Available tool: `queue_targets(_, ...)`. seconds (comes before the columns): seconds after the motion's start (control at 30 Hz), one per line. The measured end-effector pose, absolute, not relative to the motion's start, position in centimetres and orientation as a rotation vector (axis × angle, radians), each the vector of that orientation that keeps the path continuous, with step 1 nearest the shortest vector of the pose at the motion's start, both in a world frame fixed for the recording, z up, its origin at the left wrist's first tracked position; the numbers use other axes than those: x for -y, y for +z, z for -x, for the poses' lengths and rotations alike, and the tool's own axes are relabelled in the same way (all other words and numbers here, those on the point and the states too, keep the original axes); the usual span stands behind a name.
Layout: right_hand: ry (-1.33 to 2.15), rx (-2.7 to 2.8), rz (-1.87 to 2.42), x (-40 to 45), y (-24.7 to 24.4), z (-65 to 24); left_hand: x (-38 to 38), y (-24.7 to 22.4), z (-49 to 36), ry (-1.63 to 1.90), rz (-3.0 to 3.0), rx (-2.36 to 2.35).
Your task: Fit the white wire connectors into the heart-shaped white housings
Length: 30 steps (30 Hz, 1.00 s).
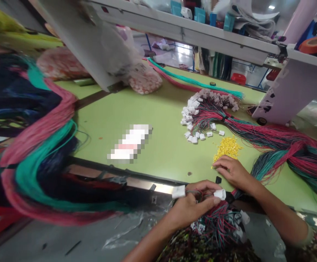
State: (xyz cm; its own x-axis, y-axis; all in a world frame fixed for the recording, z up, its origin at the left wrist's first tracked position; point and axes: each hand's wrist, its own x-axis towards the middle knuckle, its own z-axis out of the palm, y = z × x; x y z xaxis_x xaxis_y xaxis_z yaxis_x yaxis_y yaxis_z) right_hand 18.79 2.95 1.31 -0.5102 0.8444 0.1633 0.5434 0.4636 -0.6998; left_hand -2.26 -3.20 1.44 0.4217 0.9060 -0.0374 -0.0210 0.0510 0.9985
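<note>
My left hand is closed around wires near the table's front edge, its thumb and fingers on a white connector. Another white connector sticks out on the hand's left side. A bundle of red, green and dark wires with more white connectors hangs below it, over my lap. My right hand is at the near edge of a pile of small yellow pieces, thumb and fingertips close together. Whether a piece is between them is too small to tell. A small black piece lies between the hands.
Bundled wires with white connectors lie on the green table at the right. Pink and green wires hang over the left side. Bags of parts lie at the back. A shelf on uprights spans above.
</note>
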Motion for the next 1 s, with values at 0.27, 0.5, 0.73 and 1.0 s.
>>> queue_targets(0.27, 0.634, 2.442, 1.139, -4.8, -0.3, -17.7, 3.0, 0.3, 2.1, 1.06, -1.275, -0.873)
queue_targets(0.5, 0.715, 2.099, 1.13, -1.6, 2.5, -18.1, 2.5, -0.7, 1.1, 1.217, -1.042, -0.898)
queue_targets(0.73, 0.621, 1.781, 1.106, 2.0, 2.2, -17.8, 2.6, -0.6, 0.0, 1.117, -0.826, -0.71)
queue_targets(1.0, 0.682, 1.449, 1.2, 3.0, 1.8, -17.0, 2.8, -0.5, -0.5, 1.189, -0.987, -0.739)
